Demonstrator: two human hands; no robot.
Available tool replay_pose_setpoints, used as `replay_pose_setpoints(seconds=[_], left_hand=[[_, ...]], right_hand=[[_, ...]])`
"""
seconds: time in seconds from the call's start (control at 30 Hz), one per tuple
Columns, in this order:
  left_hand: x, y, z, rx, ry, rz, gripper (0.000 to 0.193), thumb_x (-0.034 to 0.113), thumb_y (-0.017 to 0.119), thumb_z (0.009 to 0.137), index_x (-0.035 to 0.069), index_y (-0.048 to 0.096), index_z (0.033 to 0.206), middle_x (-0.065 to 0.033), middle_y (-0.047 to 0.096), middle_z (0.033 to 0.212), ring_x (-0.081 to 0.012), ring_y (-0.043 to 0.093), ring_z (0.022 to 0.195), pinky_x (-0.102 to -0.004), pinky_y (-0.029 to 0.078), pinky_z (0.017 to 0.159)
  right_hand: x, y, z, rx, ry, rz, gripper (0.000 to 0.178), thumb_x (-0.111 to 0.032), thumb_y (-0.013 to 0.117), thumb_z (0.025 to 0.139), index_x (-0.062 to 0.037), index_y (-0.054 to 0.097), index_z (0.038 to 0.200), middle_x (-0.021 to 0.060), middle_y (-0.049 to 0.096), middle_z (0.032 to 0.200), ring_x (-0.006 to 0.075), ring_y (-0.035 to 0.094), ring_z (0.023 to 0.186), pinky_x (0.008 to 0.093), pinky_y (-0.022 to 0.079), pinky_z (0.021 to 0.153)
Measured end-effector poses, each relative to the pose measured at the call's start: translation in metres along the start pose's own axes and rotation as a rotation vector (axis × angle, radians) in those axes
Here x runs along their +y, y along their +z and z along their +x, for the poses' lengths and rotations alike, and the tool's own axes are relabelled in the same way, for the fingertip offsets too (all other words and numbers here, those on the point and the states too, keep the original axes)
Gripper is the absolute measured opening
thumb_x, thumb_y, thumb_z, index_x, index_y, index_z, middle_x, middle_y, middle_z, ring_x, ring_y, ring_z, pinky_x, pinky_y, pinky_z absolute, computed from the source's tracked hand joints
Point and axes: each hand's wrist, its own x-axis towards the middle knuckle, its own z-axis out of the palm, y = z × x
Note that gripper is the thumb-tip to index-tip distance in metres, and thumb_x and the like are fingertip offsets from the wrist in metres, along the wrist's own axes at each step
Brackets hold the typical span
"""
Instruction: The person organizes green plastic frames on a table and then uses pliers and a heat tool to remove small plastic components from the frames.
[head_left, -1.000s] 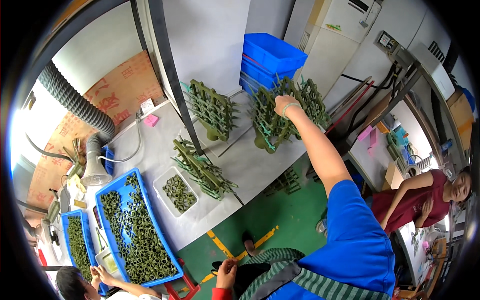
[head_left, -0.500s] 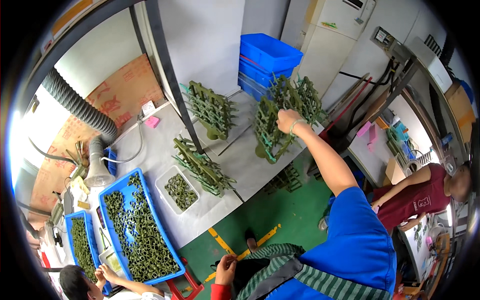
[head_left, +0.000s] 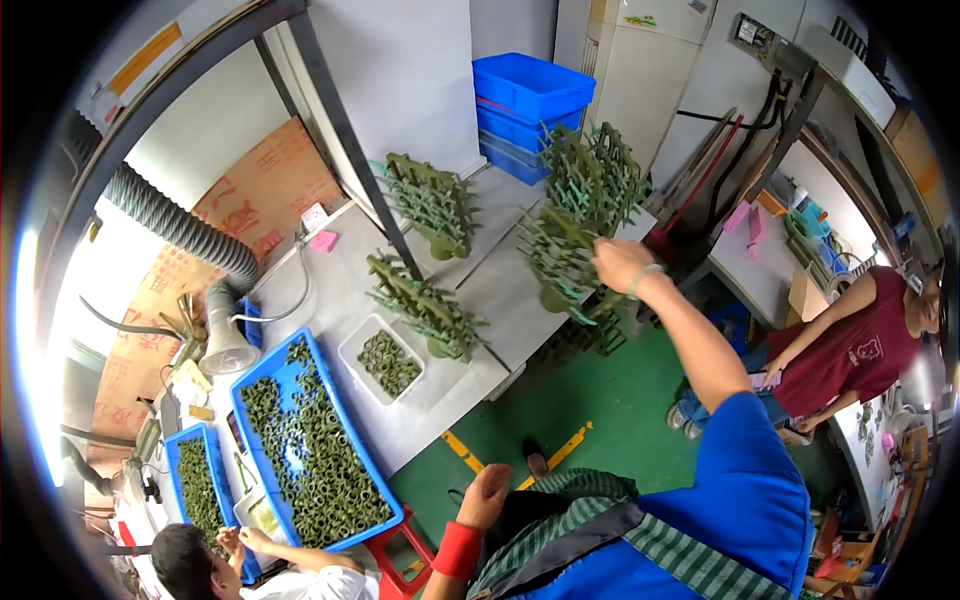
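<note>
The right hand [head_left: 620,262] is stretched out over the white table [head_left: 500,290], fingers curled around a branch of the green rack [head_left: 560,262] standing at the table's right edge, just above the green floor [head_left: 600,410]. That rack is a spiky tree of green pieces on a stem, leaning a little, and the hand grips it on its right side with a pale band at the wrist. Right behind it, farther from the person, stands a second taller rack [head_left: 597,175], close to the stack of blue bins [head_left: 530,110] at the table's back corner. Two more racks sit toward the middle of the table: one upright [head_left: 432,203] near the dark post, one [head_left: 425,305] tilted next to a small white tray of green rings [head_left: 382,362]. The left hand [head_left: 485,497] hangs low by the person's body, well apart from the table, above a red wristband; its fingers are loosely bent, holding nothing. At the table's left end a big blue tray [head_left: 310,440] is heaped with green rings, and another person's hands [head_left: 235,540] work beside it.
</note>
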Motion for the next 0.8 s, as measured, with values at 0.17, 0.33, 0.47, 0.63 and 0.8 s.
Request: replay_pose_setpoints(seconds=[0.17, 0.33, 0.47, 0.63, 0.8], left_hand=[[0.036, -0.033, -0.021, -0.090, 0.192, 0.206, 0.025, 0.004, 0.056, 0.095, 0.003, 0.058, 0.121, -0.0064, 0.065, 0.108, -0.0139, 0.062, 0.103, -0.0271, 0.049, 0.087], [0.066, -0.021, -0.022, -0.157, 0.434, 0.182, 0.028, 0.001, 0.055, 0.095, 0.002, 0.055, 0.123, -0.0095, 0.064, 0.110, -0.0182, 0.064, 0.097, -0.0301, 0.052, 0.081], [0.117, 0.025, -0.023, 0.023, 0.896, 0.533, 0.039, 0.003, 0.061, 0.088, 0.002, 0.053, 0.126, -0.0174, 0.058, 0.116, -0.0353, 0.057, 0.110, -0.0414, 0.047, 0.094], [0.155, 0.078, -0.035, -0.051, 1.184, 0.749, 0.044, 0.007, 0.065, 0.082, 0.004, 0.056, 0.126, -0.0160, 0.055, 0.120, -0.0361, 0.050, 0.115, -0.0448, 0.040, 0.099], [0.129, 0.105, -0.042, -0.116, 1.124, 0.844, 0.034, 0.016, 0.068, 0.082, 0.012, 0.062, 0.115, -0.0049, 0.060, 0.103, -0.0269, 0.055, 0.103, -0.0435, 0.040, 0.093]], right_hand=[[-0.015, -0.045, -0.117, -0.024, 0.029, -0.021, 0.023, -0.022, 0.059, 0.091, 0.0001, 0.061, 0.093, 0.0236, 0.068, 0.085, 0.0427, 0.066, 0.084, 0.0520, 0.052, 0.076], [-0.024, -0.045, -0.225, -0.050, -0.033, -0.110, 0.023, -0.024, 0.059, 0.090, -0.0011, 0.062, 0.089, 0.0199, 0.068, 0.077, 0.0403, 0.067, 0.077, 0.0513, 0.052, 0.068], [-0.042, -0.031, -0.289, -0.109, -0.085, -0.100, 0.019, -0.022, 0.060, 0.089, -0.0032, 0.063, 0.089, 0.0171, 0.067, 0.075, 0.0374, 0.068, 0.075, 0.0479, 0.053, 0.064], [-0.055, -0.007, -0.343, -0.134, -0.194, -0.149, 0.016, -0.013, 0.060, 0.080, -0.0029, 0.065, 0.091, 0.0164, 0.069, 0.076, 0.0337, 0.070, 0.073, 0.0445, 0.056, 0.060], [-0.058, -0.001, -0.366, -0.135, -0.280, -0.050, 0.016, -0.014, 0.060, 0.082, -0.0021, 0.066, 0.092, 0.0171, 0.070, 0.077, 0.0344, 0.070, 0.074, 0.0455, 0.055, 0.061]])
